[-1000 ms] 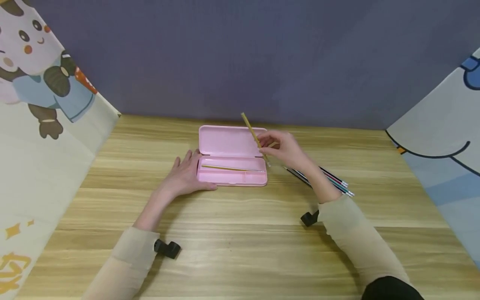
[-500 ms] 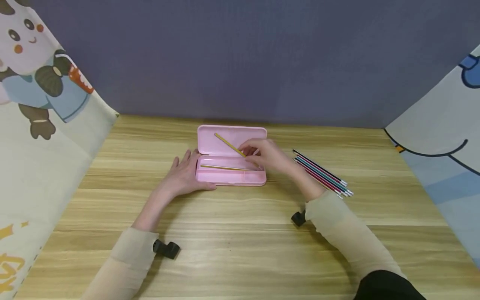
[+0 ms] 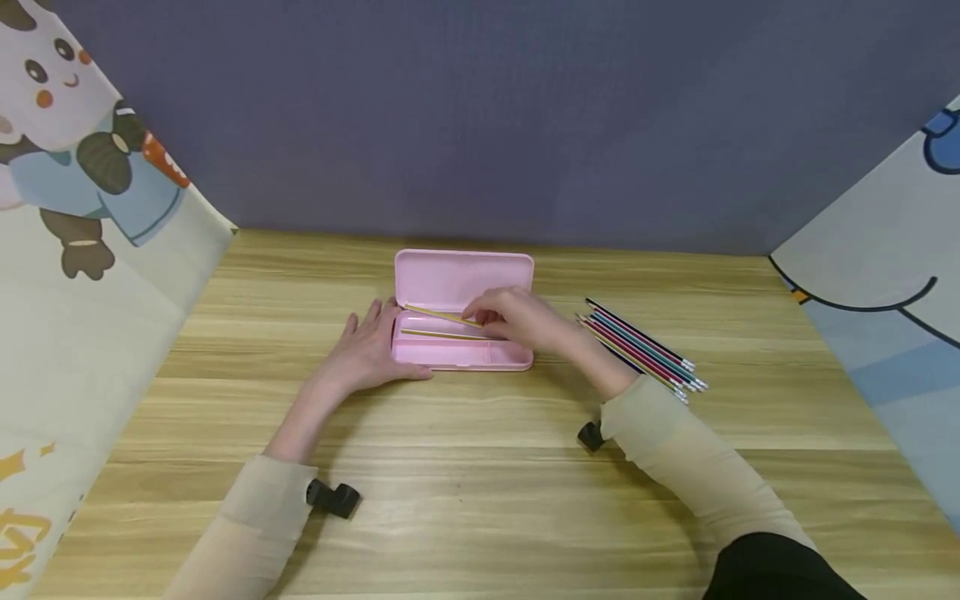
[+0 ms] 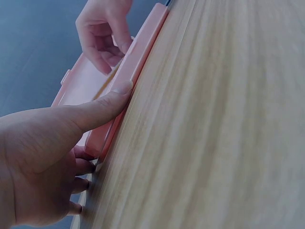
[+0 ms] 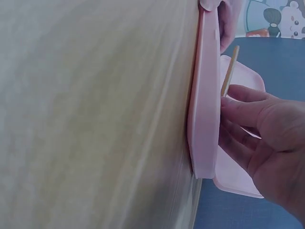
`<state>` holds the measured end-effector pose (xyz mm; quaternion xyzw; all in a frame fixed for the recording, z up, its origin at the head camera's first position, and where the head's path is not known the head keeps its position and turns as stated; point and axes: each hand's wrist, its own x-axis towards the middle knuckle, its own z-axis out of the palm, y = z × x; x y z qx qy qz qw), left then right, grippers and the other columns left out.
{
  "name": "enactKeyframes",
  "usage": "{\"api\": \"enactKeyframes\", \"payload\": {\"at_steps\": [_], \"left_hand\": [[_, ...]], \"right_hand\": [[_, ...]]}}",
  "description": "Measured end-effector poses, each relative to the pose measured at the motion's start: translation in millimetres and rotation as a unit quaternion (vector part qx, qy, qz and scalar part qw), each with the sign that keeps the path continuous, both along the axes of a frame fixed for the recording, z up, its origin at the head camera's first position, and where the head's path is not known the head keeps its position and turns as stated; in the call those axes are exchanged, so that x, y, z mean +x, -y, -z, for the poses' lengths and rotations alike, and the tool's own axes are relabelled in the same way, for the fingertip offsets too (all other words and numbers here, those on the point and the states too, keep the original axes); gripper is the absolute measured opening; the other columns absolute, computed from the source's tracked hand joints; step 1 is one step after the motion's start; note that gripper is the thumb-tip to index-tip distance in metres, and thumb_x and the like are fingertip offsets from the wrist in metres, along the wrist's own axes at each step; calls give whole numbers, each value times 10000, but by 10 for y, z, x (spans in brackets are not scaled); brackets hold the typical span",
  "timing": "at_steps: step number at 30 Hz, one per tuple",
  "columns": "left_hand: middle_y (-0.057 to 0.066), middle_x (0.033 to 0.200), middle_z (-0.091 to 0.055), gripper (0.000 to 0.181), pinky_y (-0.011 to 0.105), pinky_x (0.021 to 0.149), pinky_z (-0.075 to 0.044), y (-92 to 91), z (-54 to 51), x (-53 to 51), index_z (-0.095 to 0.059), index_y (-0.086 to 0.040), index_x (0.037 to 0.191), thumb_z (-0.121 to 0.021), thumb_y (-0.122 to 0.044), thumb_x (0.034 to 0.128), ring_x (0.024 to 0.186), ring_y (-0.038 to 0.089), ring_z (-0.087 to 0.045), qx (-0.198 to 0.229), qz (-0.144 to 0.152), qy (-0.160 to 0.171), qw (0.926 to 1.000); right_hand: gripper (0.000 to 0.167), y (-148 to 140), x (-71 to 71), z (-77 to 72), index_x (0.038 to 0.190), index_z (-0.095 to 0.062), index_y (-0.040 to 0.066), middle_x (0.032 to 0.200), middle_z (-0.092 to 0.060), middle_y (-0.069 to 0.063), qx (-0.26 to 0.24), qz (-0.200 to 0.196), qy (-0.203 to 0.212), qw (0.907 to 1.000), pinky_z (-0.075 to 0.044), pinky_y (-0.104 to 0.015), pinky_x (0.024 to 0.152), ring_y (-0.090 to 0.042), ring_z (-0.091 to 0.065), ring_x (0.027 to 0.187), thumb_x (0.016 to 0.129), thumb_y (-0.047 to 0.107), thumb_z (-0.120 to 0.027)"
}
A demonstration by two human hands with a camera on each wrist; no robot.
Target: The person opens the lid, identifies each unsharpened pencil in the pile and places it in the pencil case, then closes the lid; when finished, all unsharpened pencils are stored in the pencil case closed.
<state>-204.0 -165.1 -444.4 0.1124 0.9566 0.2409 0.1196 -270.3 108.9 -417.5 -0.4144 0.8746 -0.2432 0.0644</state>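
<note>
1. The right hand (image 3: 521,321) pinches a slim yellow pencil (image 3: 435,314) near its right end, at the rear of a pink, rectangular hinged pencil box (image 3: 442,356).
2. That pencil points left from the fingers, slightly slanted, its far end at the hinge edge; whether it touches the box is unclear.
3. A second yellow pencil (image 3: 442,335) lies lengthwise in the long rear compartment, nearly parallel and just nearer the person.
4. The left hand (image 3: 367,354) rests against the box's left end, fingers extended, thumb along the front edge.
5. Count: one box, lid folded back; two yellow pencils there; right of it on the wood-grain table (image 3: 465,517), one pile of multicoloured pencils (image 3: 641,346), overlapping too much to number surely.
</note>
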Motion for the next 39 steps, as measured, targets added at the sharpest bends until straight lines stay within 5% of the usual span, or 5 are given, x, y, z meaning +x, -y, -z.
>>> {"api": "enactKeyframes", "payload": {"at_steps": [8,26,39], "left_hand": [[272,1706,-145,1137,698,1277,-20,3,-9,3,-243,-67,1590,-821,-603,771,1601,469,-67,69,18,-17,10000],[244,1713,-161,1119,702,1276,-25,10,6,4,-259,-69,1578,-820,-607,773,1606,455,-67,104,30,-47,9999],[249,1715,-143,1125,693,1280,-15,12,2,9,-255,-76,1579,-810,-628,772,1607,456,-59,109,33,-25,9999]], "right_hand": [[281,29,17,57,1180,-776,134,1051,-784,-18,448,-132,-268,9985,-607,-322,911,-145,-730,974,932,13,-721],[279,-100,28,53,1182,-771,72,1068,-781,-73,116,-165,77,9998,-617,-325,905,-181,-736,978,931,-28,-702],[310,-678,127,-110,1297,-707,71,1066,-774,-128,-1176,981,541,9867,-621,-395,831,-213,-730,967,989,69,-666]]}}
